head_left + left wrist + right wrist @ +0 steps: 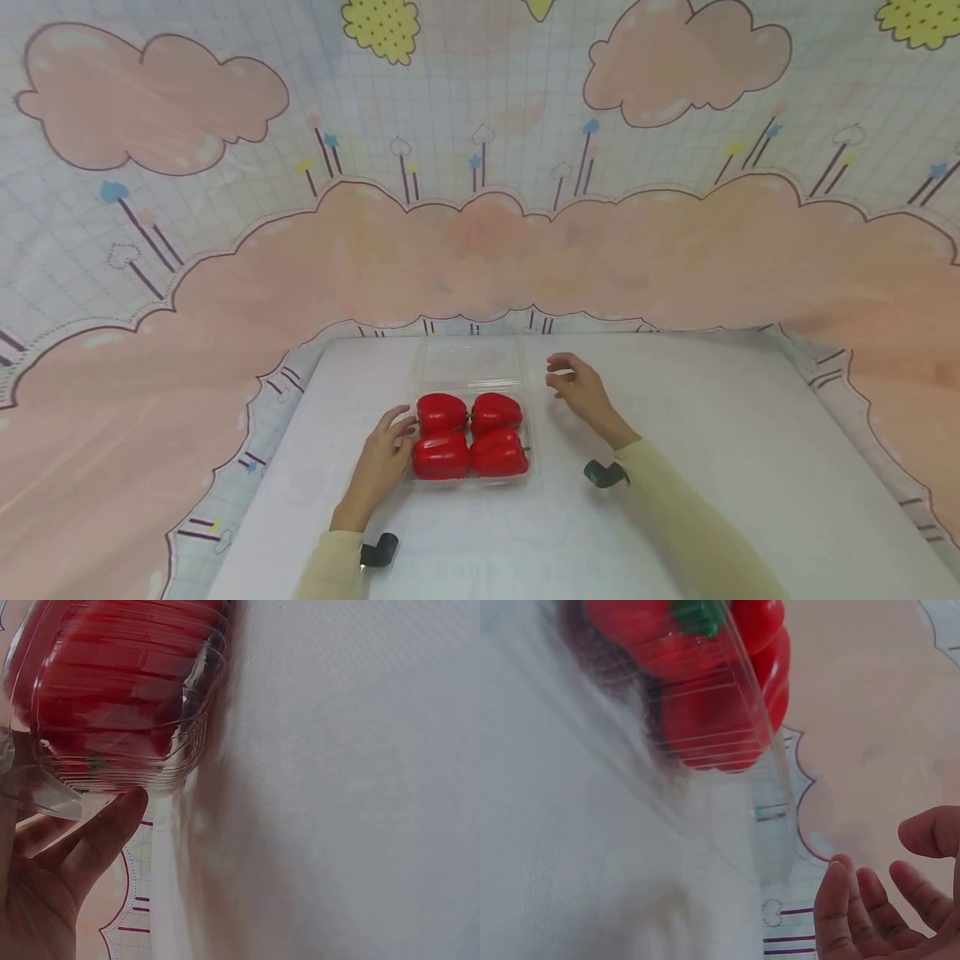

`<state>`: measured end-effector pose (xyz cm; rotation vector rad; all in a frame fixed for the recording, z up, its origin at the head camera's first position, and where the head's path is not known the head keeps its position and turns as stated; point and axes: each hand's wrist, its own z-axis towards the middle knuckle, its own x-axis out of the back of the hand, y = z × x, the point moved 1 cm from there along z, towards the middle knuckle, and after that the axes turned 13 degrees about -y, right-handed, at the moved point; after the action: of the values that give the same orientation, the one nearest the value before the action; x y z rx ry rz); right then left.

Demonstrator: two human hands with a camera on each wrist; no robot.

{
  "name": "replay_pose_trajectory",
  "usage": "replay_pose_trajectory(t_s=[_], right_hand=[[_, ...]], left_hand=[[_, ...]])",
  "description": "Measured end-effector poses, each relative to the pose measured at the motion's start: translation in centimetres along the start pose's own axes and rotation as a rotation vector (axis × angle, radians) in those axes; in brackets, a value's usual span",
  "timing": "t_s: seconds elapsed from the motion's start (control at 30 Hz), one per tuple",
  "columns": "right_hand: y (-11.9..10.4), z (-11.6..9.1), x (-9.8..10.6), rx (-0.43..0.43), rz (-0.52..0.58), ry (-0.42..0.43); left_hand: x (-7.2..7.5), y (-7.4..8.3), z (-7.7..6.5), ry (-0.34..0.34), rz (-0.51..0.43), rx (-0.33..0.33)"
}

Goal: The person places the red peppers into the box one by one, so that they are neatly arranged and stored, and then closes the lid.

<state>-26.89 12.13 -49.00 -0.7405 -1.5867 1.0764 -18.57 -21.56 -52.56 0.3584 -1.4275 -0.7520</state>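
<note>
A clear plastic clamshell box [480, 482] lies on the table with several red bell peppers [441, 455] in it, set two by two. Its transparent lid [470, 364] is folded back, away from me. My left hand [382, 458] is at the box's left side, fingers lightly bent; in the left wrist view a fingertip [135, 801] touches the ribbed wall [191, 746]. To the right of the lid, apart from the box, hovers my right hand [587, 396], its loosely curved fingers holding nothing. In the right wrist view a pepper's green stem [699, 615] shows through the plastic.
The box stands on a white table [697, 433]. Behind and around the table hangs a cloth [480, 258] patterned with clouds and hearts. Dark wrist-camera mounts sit at the left cuff [381, 550] and right cuff [604, 473].
</note>
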Motion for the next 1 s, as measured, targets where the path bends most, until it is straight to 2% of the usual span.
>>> replay_pose_trajectory(t_s=[0.3,0.6,0.8,1.0], right_hand=[[0.6,2.0,-0.4,-0.088,0.046,-0.052],[0.2,3.9,-1.3,-0.128,0.156,-0.083],[-0.1,4.7,-1.5,-0.111,0.141,-0.063],[-0.1,5.7,-1.3,-0.143,0.107,-0.074]], left_hand=[[0.0,0.1,0.0,-0.015,-0.005,0.015],[0.0,0.1,0.0,-0.027,-0.011,0.035],[0.0,0.0,0.0,-0.018,-0.01,0.019],[0.1,0.0,0.0,-0.019,-0.016,0.021]])
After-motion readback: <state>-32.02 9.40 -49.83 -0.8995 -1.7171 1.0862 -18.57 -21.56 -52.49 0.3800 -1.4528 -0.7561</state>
